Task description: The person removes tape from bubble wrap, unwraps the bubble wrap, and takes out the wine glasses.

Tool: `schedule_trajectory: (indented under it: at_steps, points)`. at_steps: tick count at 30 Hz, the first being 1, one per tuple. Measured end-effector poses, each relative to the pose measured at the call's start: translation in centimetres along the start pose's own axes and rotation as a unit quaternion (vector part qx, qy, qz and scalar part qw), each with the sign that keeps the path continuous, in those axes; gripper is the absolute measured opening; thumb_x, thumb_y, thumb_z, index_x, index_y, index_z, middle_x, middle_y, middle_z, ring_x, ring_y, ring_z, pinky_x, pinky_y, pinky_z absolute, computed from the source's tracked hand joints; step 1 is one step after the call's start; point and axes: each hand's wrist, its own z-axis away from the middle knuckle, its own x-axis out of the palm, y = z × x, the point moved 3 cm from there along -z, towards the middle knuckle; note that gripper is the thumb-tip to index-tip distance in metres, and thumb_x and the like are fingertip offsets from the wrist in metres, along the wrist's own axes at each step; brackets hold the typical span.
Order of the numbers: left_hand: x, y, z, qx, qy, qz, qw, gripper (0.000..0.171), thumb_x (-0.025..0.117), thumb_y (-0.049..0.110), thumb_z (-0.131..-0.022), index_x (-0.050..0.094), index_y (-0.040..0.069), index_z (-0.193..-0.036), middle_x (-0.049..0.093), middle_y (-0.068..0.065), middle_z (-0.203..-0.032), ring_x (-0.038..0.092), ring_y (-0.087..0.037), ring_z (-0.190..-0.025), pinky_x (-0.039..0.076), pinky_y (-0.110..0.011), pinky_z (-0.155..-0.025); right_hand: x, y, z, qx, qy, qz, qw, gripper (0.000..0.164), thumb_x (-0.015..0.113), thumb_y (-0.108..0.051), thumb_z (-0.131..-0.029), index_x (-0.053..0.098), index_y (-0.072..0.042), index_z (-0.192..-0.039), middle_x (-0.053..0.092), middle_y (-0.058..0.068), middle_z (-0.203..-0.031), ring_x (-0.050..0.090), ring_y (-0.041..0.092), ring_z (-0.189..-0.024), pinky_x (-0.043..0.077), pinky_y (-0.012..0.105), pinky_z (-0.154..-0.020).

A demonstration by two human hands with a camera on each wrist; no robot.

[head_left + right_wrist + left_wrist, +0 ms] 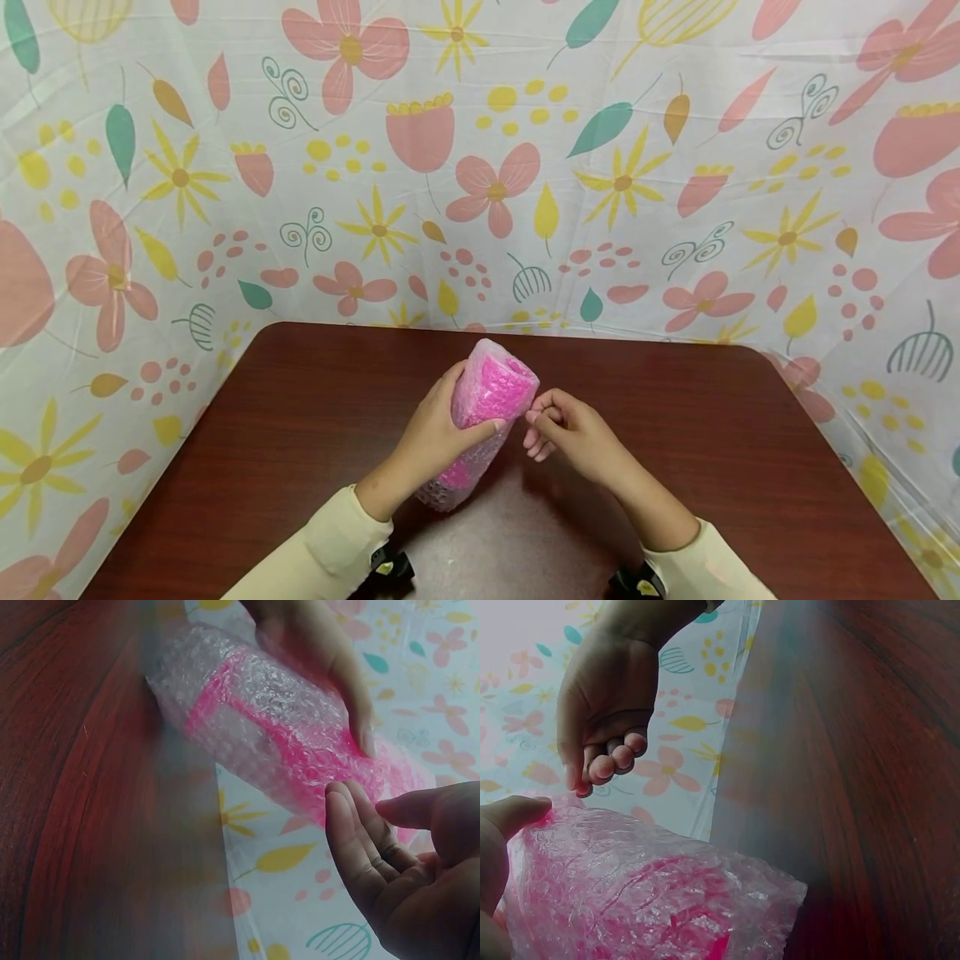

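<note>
A long package in clear bubble wrap (491, 392), with bright pink showing through, stands tilted over the table. My left hand (438, 421) grips it from the left, thumb across its near side. In the left wrist view the wrapped package (652, 892) fills the lower part, the left thumb (517, 814) lying on its end. At the package's upper right edge my right hand (573, 433) pinches the wrap between thumb and forefinger, its other fingers loosely curled. The right wrist view has the right hand (420, 870) close against the pink end; what lies inside the wrap is hidden.
The dark red-brown wooden table (300, 433) spreads out beneath both hands. Behind it and along both sides hangs a white curtain (480, 275) printed with flowers and leaves. Dark wrist devices (390, 567) sit below the cream sleeves.
</note>
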Motion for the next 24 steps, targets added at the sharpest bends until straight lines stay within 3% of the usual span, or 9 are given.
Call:
schedule_trajectory:
  at_steps: [10, 14, 18, 24]
  points:
    - [0.28, -0.25, -0.06, 0.003, -0.012, -0.008, 0.9999, 0.1, 0.082, 0.053, -0.079, 0.028, 0.022, -0.158, 0.044, -0.007, -0.153, 0.054, -0.027, -0.128, 0.049, -0.054, -0.103, 0.25, -0.11, 0.09, -0.024, -0.023, -0.01, 0.999, 0.021, 0.048, -0.008, -0.106, 0.049, 0.011, -0.114, 0.068, 0.03, -0.096, 0.072, 0.034, -0.084, 0.062, 0.036, -0.074]
    - [0.3, -0.32, -0.06, 0.0, -0.028, 0.002, 0.9996, 0.102, 0.081, 0.056, -0.079, 0.026, 0.024, -0.158, 0.042, -0.005, -0.153, 0.053, -0.026, -0.129, 0.048, -0.054, -0.104, 0.29, -0.05, 0.1, -0.037, -0.031, -0.022, 0.999, 0.019, 0.045, -0.007, -0.107, 0.047, 0.012, -0.113, 0.068, 0.033, -0.105, 0.071, 0.039, -0.094, 0.062, 0.04, -0.08]
    - [0.16, -0.34, -0.12, 0.0, -0.034, 0.024, 0.9991, 0.1, 0.083, 0.048, -0.08, 0.025, 0.024, -0.158, 0.042, -0.004, -0.154, 0.052, -0.026, -0.131, 0.047, -0.055, -0.106, 0.23, 0.05, 0.06, -0.042, -0.034, -0.027, 0.998, 0.019, 0.044, -0.007, -0.107, 0.046, 0.01, -0.115, 0.068, 0.033, -0.109, 0.07, 0.044, -0.1, 0.061, 0.044, -0.083]
    - [-0.07, -0.34, -0.22, 0.0, -0.011, 0.02, 0.9997, 0.097, 0.084, 0.044, -0.079, 0.03, 0.025, -0.156, 0.049, -0.005, -0.151, 0.056, -0.027, -0.126, 0.049, -0.053, -0.102, 0.15, 0.21, -0.05, -0.029, -0.029, -0.028, 0.999, 0.02, 0.046, -0.006, -0.107, 0.042, 0.01, -0.117, 0.067, 0.037, -0.113, 0.069, 0.05, -0.099, 0.062, 0.039, -0.078]
